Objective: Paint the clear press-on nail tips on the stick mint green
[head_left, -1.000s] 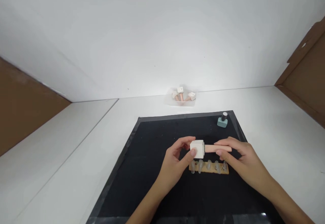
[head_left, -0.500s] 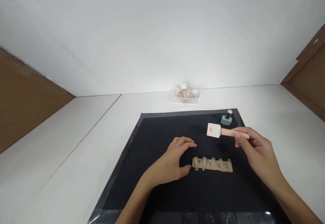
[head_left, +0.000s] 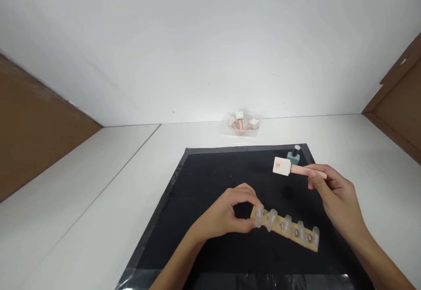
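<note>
A person's bare left hand (head_left: 232, 213) and bare right hand (head_left: 340, 196) have slim, gently rounded fingers (head_left: 246, 196) and narrow wrists (head_left: 196, 233), which widen smoothly into slender forearms (head_left: 179, 258), both uncovered right down to the view's lower edge.

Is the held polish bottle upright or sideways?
Sideways: the nail polish bottle has its pink cap pointing right, in the right hand.

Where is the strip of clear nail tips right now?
In the head view, the strip is right of centre over the black mat, its left end in the left hand, lower in the picture than the white bottle.
</note>
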Available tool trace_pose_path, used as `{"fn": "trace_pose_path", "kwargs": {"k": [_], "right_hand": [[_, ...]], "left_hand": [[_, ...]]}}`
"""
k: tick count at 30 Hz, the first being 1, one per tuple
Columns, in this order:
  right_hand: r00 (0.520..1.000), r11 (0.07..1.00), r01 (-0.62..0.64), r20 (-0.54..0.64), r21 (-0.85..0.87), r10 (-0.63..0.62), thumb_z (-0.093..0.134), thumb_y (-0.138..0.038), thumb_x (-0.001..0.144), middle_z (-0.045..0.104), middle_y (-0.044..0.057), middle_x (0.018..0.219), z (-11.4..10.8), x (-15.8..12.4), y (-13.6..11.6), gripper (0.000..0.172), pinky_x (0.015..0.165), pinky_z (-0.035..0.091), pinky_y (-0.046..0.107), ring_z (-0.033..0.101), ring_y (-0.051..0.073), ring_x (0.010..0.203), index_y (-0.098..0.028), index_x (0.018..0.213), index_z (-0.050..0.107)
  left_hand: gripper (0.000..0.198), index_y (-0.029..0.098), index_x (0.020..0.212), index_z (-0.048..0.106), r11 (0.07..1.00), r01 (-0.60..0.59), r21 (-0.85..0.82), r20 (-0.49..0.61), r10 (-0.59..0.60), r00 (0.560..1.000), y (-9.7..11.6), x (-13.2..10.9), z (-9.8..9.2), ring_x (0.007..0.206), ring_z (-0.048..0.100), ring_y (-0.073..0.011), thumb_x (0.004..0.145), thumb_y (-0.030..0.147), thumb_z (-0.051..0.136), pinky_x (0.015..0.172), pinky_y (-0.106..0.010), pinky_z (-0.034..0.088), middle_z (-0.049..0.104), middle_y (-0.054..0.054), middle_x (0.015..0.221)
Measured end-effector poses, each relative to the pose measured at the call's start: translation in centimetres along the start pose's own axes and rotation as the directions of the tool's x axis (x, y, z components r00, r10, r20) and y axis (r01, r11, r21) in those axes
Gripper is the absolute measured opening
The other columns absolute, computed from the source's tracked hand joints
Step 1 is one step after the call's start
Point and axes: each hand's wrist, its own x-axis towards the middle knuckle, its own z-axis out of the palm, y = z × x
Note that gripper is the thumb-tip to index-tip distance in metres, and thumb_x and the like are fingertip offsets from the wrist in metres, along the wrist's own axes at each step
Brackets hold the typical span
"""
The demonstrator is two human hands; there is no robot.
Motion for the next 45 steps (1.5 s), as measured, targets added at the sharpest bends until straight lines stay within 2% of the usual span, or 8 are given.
{"fn": "trace_pose_path", "kwargs": {"k": [13, 17, 21, 27, 31, 34, 40, 45], "right_hand": [[0.998, 0.999, 0.047, 0.033, 0.017, -0.048, 0.054, -0.038, 0.082, 0.051, -0.002, 0.052, -0.1, 0.2, -0.1, 0.023, 0.046, 0.042, 0.023, 0.050, 0.014, 0.050, -0.021, 0.075, 0.067], [0.999, 0.999, 0.041, 0.019, 0.011, -0.041, 0.054, -0.038, 0.082, 0.050, -0.002, 0.052, 0.0, 0.1, -0.1, 0.024, 0.044, 0.041, 0.022, 0.050, 0.013, 0.049, -0.020, 0.074, 0.067], [1.000, 1.000, 0.023, 0.010, -0.001, -0.023, 0.055, -0.040, 0.081, 0.050, -0.002, 0.052, 0.0, 0.1, 0.0, 0.024, 0.044, 0.041, 0.022, 0.050, 0.014, 0.049, -0.020, 0.076, 0.067], [0.999, 0.999, 0.040, 0.002, 0.006, -0.040, 0.055, -0.039, 0.081, 0.051, -0.002, 0.053, 0.0, 0.1, 0.2, 0.023, 0.048, 0.043, 0.024, 0.051, 0.014, 0.052, -0.021, 0.074, 0.067], [1.000, 1.000, 0.014, -0.010, -0.011, -0.014, 0.055, -0.039, 0.080, 0.051, -0.002, 0.053, 0.0, 0.1, 0.2, 0.022, 0.044, 0.040, 0.023, 0.050, 0.014, 0.050, -0.021, 0.075, 0.068], [1.000, 1.000, -0.002, -0.017, -0.018, 0.002, 0.055, -0.039, 0.080, 0.052, -0.002, 0.052, 0.0, 0.1, 0.1, 0.022, 0.042, 0.038, 0.023, 0.049, 0.013, 0.047, -0.021, 0.076, 0.068], [0.999, 1.000, 0.024, -0.026, 0.001, -0.024, 0.056, -0.038, 0.080, 0.053, -0.002, 0.053, 0.1, 0.1, 0.1, 0.022, 0.044, 0.040, 0.024, 0.050, 0.014, 0.049, -0.020, 0.075, 0.068], [0.999, 0.999, 0.030, -0.027, 0.011, -0.030, 0.055, -0.039, 0.081, 0.052, -0.002, 0.053, 0.0, -0.1, 0.1, 0.023, 0.044, 0.038, 0.024, 0.048, 0.014, 0.049, -0.019, 0.077, 0.067]], "left_hand": [[0.030, 0.023, 0.087, 0.072, 0.954, -0.149, -0.260, -0.042, 0.143, 0.989, -0.1, -0.5, -0.4, 0.076, 0.055, -0.0169, 0.061, 0.007, 0.073, 0.071, -0.029, 0.045, 0.068, -0.002, 0.072], [0.020, 0.019, 0.088, 0.070, 0.891, 0.013, -0.455, -0.010, -0.019, 1.000, -0.3, -0.7, -0.3, 0.077, 0.060, -0.0167, 0.070, 0.026, 0.074, 0.067, -0.027, 0.047, 0.069, -0.007, 0.086], [0.029, 0.017, 0.087, 0.065, 0.749, 0.103, -0.654, -0.062, -0.188, 0.980, -0.4, -0.5, 0.2, 0.072, 0.063, -0.0144, 0.069, 0.038, 0.076, 0.067, -0.026, 0.049, 0.070, -0.006, 0.088], [0.046, 0.015, 0.095, 0.066, 0.615, 0.177, -0.768, -0.175, -0.468, 0.866, 0.1, 0.5, 0.5, 0.070, 0.065, -0.0149, 0.063, 0.047, 0.078, 0.068, -0.026, 0.050, 0.068, -0.003, 0.076], [0.047, 0.014, 0.097, 0.066, 0.615, 0.339, -0.712, -0.131, -0.591, 0.796, -0.1, 0.6, 0.6, 0.061, 0.059, -0.0105, 0.067, 0.051, 0.072, 0.061, -0.023, 0.047, 0.065, -0.002, 0.073], [0.042, 0.014, 0.092, 0.067, 0.664, 0.449, -0.598, -0.108, -0.621, 0.776, -0.7, 0.4, 0.8, 0.054, 0.053, -0.0084, 0.075, 0.053, 0.062, 0.053, -0.021, 0.042, 0.063, -0.001, 0.072], [0.042, 0.012, 0.074, 0.065, 0.754, 0.574, -0.319, -0.017, -0.610, 0.792, -0.5, 0.6, 1.2, 0.050, 0.047, -0.0089, 0.078, 0.053, 0.055, 0.049, -0.021, 0.036, 0.057, 0.000, 0.060], [0.037, 0.012, 0.066, 0.065, 0.832, 0.549, -0.083, -0.009, -0.551, 0.834, -0.4, 1.6, 1.8, 0.045, 0.039, -0.0086, 0.080, 0.043, 0.051, 0.045, -0.021, 0.029, 0.049, 0.003, 0.050]]}}
